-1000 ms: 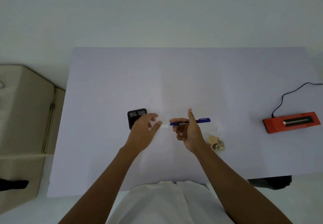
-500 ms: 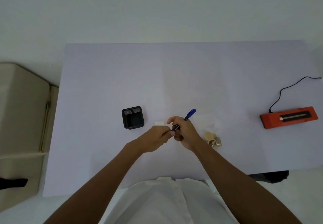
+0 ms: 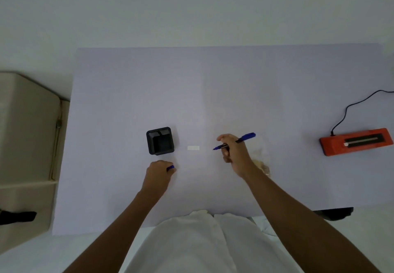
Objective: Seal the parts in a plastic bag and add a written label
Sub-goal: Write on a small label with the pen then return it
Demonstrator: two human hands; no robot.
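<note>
My right hand [image 3: 233, 152] grips a blue pen [image 3: 245, 137], uncapped, with its tip pointing left toward a small white label [image 3: 193, 148] lying flat on the table. My left hand [image 3: 158, 173] is closed around the blue pen cap [image 3: 170, 168], whose end peeks out between the fingers, just below a black square holder [image 3: 161, 140]. A clear plastic bag with small tan and metal parts [image 3: 262, 165] lies behind my right wrist, partly hidden.
An orange heat sealer [image 3: 356, 141] with a black cord [image 3: 349, 107] sits at the table's right edge. A beige case [image 3: 25, 144] stands left of the lavender table [image 3: 213, 85]. My white clothing is at the near edge.
The hands met at the pen and then parted: my left hand pulled the cap off and moved down-left with it. My right hand now holds the bare pen tip toward the label.
</note>
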